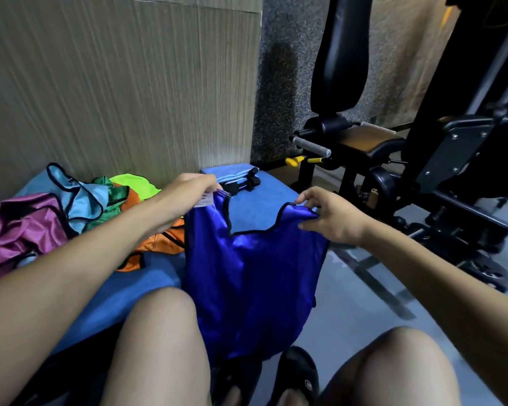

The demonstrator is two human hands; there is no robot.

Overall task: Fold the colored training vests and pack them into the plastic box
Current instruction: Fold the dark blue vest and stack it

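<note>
A royal blue vest (252,276) with black trim hangs spread between my hands, its lower part draped between my knees. My left hand (192,189) pinches its left shoulder strap, beside a white label. My right hand (332,213) pinches the right shoulder strap. A heap of loose vests lies to the left on the blue mat (141,285): a magenta vest (21,230), a light blue vest (79,197), a green vest (109,200), a lime vest (135,183) and an orange vest (159,241). A folded light blue vest (235,174) lies at the mat's far end. No plastic box is in view.
A ribbed wall panel (115,83) stands right behind the mat. A black gym machine (408,159) with a seat, padded back and handles fills the right side. Grey floor (349,312) lies between it and my knees. Black sandals (299,373) are at my feet.
</note>
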